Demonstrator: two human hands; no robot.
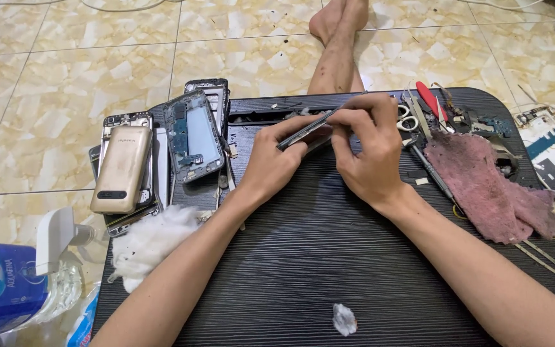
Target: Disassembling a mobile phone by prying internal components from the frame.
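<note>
The left hand (271, 164) holds a dark phone (304, 136) on its edge, just above the far part of the black ridged desk (329, 257). Its fingers are pinching the phone from the sides. The right hand (369, 151) is just beside it, touching the phone too. Its fingers are pressed together around a thin metal tool (342, 107), and the tool lies along the top edge of the phone.

To the left, on the desk edge, lie a gold phone back (122, 168) and an open phone frame (194, 136) with a blue board inside. A lump of white cotton (152, 241) sits near the left arm. To the right lie a pink cloth (493, 189), small scissors (407, 119) and a red-handled tool (433, 103). A small white wad (344, 319) rests on the near part of the desk. A water bottle (4, 289) lies on the tiled floor (46, 83).
</note>
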